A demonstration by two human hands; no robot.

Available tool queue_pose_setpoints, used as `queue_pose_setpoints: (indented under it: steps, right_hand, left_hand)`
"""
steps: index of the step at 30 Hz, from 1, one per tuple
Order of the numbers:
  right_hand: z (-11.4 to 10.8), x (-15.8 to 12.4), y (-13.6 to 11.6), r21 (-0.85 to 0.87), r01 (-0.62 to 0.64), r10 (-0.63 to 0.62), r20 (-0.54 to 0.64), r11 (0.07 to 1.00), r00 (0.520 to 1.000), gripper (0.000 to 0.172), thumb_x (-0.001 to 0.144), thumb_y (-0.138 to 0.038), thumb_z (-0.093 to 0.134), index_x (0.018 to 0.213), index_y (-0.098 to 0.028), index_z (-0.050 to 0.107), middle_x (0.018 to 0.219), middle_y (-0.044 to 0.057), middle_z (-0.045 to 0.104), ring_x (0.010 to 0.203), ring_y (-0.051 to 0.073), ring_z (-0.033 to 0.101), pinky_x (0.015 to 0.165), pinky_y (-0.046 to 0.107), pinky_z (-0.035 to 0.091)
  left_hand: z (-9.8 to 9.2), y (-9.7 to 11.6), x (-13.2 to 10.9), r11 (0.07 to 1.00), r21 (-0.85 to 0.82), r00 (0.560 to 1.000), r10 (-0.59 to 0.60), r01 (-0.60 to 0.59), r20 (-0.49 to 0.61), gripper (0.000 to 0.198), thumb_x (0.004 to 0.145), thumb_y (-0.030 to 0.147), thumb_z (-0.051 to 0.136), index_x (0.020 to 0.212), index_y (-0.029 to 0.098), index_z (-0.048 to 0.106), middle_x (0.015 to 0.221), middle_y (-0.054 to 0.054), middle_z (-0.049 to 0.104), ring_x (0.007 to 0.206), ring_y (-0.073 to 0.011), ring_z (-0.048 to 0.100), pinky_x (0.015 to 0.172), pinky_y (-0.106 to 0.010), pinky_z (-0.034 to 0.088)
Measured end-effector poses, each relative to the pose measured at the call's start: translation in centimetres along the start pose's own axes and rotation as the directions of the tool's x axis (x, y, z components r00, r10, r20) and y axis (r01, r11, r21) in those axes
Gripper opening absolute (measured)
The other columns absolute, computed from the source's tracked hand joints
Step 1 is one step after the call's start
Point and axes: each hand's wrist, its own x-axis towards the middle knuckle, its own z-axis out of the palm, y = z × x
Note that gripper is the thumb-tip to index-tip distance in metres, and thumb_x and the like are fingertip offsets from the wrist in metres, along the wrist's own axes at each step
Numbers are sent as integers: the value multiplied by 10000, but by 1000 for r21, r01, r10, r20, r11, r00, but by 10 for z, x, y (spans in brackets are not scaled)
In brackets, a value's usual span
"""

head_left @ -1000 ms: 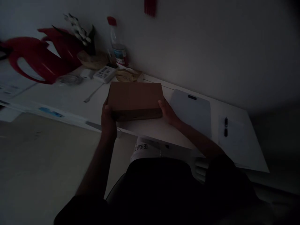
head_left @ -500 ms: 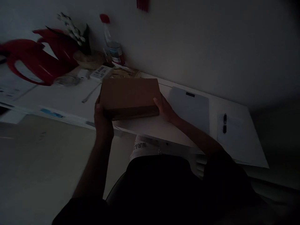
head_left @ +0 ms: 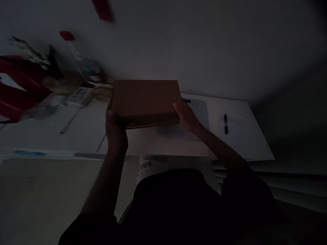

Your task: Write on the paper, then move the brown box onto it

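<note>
Above the desk (head_left: 166,143), both hands clasp the brown box (head_left: 145,100), long axis nine-to-three: left hand (head_left: 114,131) at nine, right hand (head_left: 186,117) at three.

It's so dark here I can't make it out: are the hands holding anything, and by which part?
A flat brown cardboard box, gripped at its two short ends: left hand, right hand.

We list a box (head_left: 145,100) of matt brown cardboard, smooth-faced. Beneath it, the desk (head_left: 166,143) shows a smooth white matt top. Right of the box, a black pen (head_left: 226,123) looks like glossy plastic. Left of the box, red shapes (head_left: 17,92) appear shiny, blurred beyond closer telling.
</note>
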Motion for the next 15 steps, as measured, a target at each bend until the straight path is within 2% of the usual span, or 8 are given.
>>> queue_pose_setpoints:
  steps: [3,8,11,15]
  right_hand:
    - [-25,-13,4,-8,-9,8,-64,1000,998,787,979,-779,307,1556,-244,312,1506,61,392,1412,274,343,1206,453,299]
    - [-60,-36,8,-24,-81,76,-178,996,981,826,958,-789,345,1524,-188,365,1463,101,439,1375,290,393,1183,451,334]
    - [-76,-49,16,-59,-138,120,-237,989,964,826,946,-794,349,1508,-190,387,1455,103,450,1368,287,403,1188,456,324]
    - [-89,-65,28,-95,-177,144,-284,980,948,805,941,-785,333,1492,-203,405,1456,95,452,1360,283,415,1171,464,348]
  left_hand:
    - [24,-14,1,1000,21,999,-20,19,48,493,980,456,431,1327,115,509,1390,-95,546,1318,-245,487,1116,-412,409]
    - [61,-31,-2,999,-40,983,9,-1,183,586,959,561,471,1372,147,504,1430,-96,511,1381,-249,425,1177,-412,330]
    - [81,-34,-8,999,-36,967,18,-9,255,580,969,574,457,1395,182,504,1477,-83,468,1400,-245,405,1190,-408,312]
    - [99,-40,-17,1000,3,957,24,-27,288,569,997,556,402,1410,175,492,1501,-88,441,1414,-236,387,1192,-400,305]
